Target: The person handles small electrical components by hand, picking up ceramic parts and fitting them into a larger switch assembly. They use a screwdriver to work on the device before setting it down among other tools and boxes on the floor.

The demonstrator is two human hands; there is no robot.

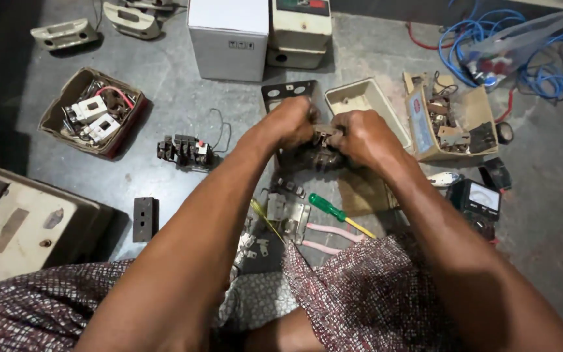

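Note:
Both hands meet over a small dark electrical part [324,138] held above the grey floor. My left hand [289,122] grips its left end with closed fingers. My right hand [362,135] clamps its right end, knuckles up. The part is mostly hidden by the fingers. Directly below lie a green-handled screwdriver [328,208], pink-handled pliers [332,236] and several small metal pieces [286,215].
A cardboard box of switch parts [92,111] sits at left, a black contactor [184,150] nearer. Behind stand a white box [228,38], a beige enclosure [300,29] and an open beige tray [364,99]. A parts carton [449,117], a multimeter [480,199] and blue cables [490,49] lie at right.

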